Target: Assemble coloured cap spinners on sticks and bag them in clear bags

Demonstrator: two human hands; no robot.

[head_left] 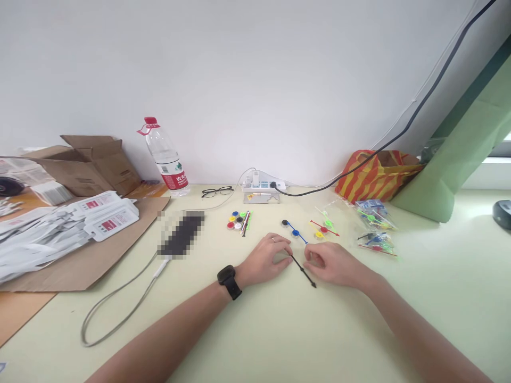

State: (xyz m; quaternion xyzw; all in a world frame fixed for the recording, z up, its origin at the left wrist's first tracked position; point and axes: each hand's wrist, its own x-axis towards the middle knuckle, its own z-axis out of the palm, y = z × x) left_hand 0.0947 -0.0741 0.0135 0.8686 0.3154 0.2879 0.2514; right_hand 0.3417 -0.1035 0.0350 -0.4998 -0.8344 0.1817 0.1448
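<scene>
A thin black plastic arrow [302, 269] slants across the table between my hands. Thumb and index finger of my left hand [268, 258] pinch its far end; the arrowhead points toward me. My right hand [329, 264] is on the other side of the arrow, fingers curled and thumb pressed in; what they hold, if anything, is hidden. Just beyond my hands lies a blue arrow [301, 237] with a blue round disc [295, 233] at its middle. A black disc [285, 223] sits by its far end. A red arrow [333, 231] lies by a yellow disc [319, 234].
Several coloured discs [238, 226] and a bundle of sticks [245, 223] lie left. Plastic bags [376, 243] of similar parts are at right. Further back are a bottle [165, 159], eyeglasses [217, 191], a power strip [261, 185] and a striped bag [371, 178]. A cable [120, 287] loops at left.
</scene>
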